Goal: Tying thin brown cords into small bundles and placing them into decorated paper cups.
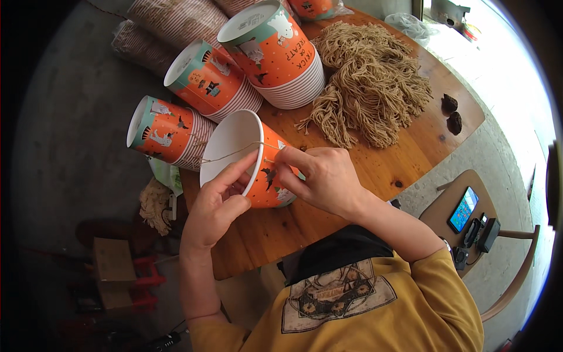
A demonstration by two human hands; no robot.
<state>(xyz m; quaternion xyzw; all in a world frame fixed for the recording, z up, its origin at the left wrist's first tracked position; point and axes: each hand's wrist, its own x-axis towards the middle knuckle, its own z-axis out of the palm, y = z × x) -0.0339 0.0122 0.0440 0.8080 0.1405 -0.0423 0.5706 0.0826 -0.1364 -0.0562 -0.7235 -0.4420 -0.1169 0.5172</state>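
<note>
An orange paper bucket (268, 186) with Halloween figures and a white inside lies tilted over the near part of the wooden table, its mouth facing left. My left hand (212, 208) is closed on its rim, with fingers inside the mouth and the thumb near the outer wall. A thin tan string (230, 154) runs across the mouth and over the rim to the outer side. There my right hand (322, 179) pinches the string close to the bucket's wall. The very tips of the right fingers are partly hidden.
Behind the bucket stand upside-down stacks of matching buckets: a small one (167, 132), a middle one (208, 82) and a large one (275, 58). A heap of cut tan strings (375, 82) covers the table's far right. Two dark lumps (451, 112) lie near its edge. A phone (464, 209) rests on a chair.
</note>
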